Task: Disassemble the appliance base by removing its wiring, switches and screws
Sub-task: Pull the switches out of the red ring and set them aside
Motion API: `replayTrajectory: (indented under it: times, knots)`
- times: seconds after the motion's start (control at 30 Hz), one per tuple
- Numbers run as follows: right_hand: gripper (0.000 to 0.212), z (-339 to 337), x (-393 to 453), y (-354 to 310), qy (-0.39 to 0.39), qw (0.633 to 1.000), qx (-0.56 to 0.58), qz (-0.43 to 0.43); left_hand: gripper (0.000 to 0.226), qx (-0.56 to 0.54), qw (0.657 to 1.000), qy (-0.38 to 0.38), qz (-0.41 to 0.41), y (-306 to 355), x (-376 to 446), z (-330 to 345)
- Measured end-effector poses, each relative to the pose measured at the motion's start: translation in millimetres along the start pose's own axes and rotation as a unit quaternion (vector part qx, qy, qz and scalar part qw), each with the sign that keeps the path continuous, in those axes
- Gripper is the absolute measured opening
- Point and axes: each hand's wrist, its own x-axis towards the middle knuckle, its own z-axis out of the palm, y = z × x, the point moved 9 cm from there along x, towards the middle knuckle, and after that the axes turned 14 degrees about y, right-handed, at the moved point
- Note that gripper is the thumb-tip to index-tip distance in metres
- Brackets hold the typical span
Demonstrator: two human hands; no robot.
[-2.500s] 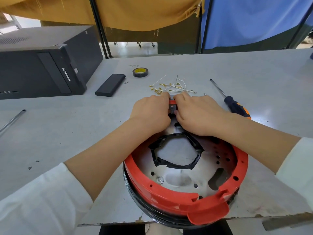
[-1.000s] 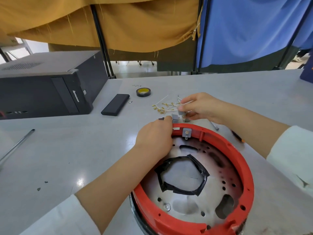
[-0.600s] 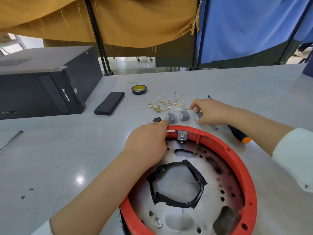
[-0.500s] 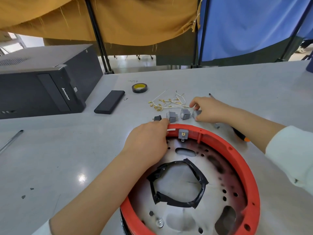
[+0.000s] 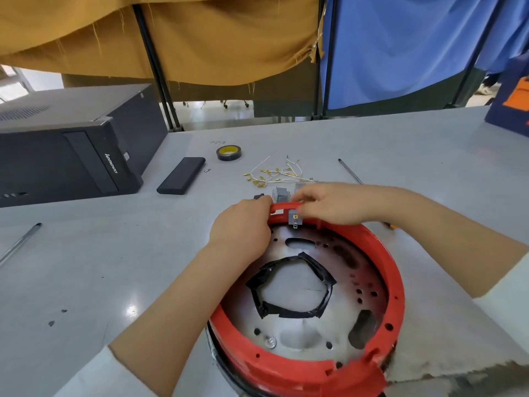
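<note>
Now right hand back at rim switch, off table.

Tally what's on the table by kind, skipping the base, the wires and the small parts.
Computer: 1
Black case: 1
Tape roll: 1
Screwdriver: 1
Rod: 1
Blue box: 1
Total: 6
</note>
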Motion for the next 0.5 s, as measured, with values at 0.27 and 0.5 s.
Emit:
replayTrajectory:
  times: [0.27,0.5]
  knots:
    - [0.022,14.9,-19.2,-18.7,0.066,0.987,-0.118,-0.087,0.027,0.023,0.995,-0.077,-0.051,-1.0,-22.2,4.6]
    - [0.014,16.0,-13.5,-17.0,0.058,0.984,-0.148,-0.079,0.026,0.041,0.993,-0.100,0.042,15.1,-5.2,8.8]
